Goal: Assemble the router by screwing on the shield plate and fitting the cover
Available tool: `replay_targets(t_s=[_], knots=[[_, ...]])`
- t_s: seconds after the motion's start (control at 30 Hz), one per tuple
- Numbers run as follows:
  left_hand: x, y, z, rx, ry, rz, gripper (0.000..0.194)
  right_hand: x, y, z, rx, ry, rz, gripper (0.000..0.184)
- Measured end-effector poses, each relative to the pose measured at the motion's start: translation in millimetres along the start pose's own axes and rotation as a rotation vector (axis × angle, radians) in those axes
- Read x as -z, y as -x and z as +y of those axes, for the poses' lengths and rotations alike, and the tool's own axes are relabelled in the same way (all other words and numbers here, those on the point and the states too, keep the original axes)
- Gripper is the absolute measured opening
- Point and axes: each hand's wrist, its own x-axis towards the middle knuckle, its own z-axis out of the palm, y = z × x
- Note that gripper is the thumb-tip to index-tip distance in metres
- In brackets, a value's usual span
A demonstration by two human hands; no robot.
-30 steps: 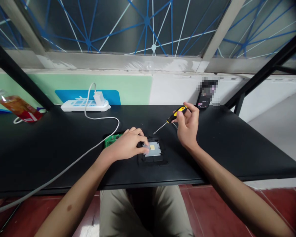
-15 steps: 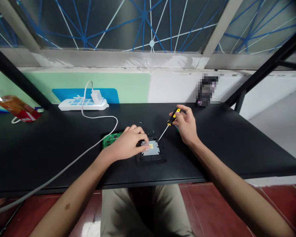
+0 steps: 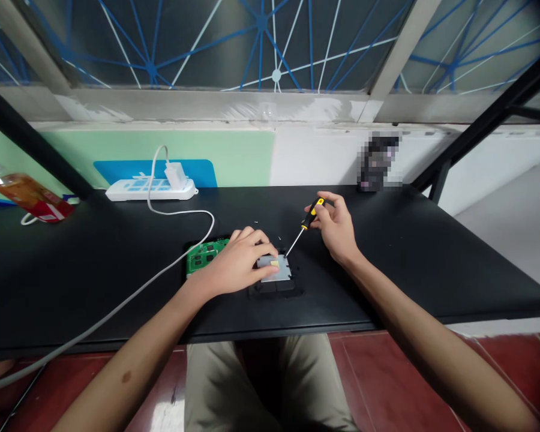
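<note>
My right hand grips the black and yellow handle of a screwdriver. Its thin metal shaft slants down to the left, with the tip at the upper right corner of a silver metal plate. The plate sits on a black plastic casing. From the left, my left hand holds the plate, its thumb and fingertips pressed on the surface around a small yellowish patch. Beside that hand, a green circuit board lies partly hidden behind the fingers and wrist.
A white cable runs across the black table past the circuit board to a charger in a white power strip. An orange drink bottle leans at far left. A pixelated dark object stands by the wall.
My right hand and the screwdriver have shifted slightly left, the tip staying near the plate's corner. My left hand has slid a little to the right over the plate.
</note>
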Motion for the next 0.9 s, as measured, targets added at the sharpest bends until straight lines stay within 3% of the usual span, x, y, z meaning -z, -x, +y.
replay_targets(t_s=[0.9], knots=[[-1.2,-0.8,-0.4,0.002,-0.018,-0.036,0.018,2.6,-2.9,7.1,-0.01,0.001,-0.017,0.032]])
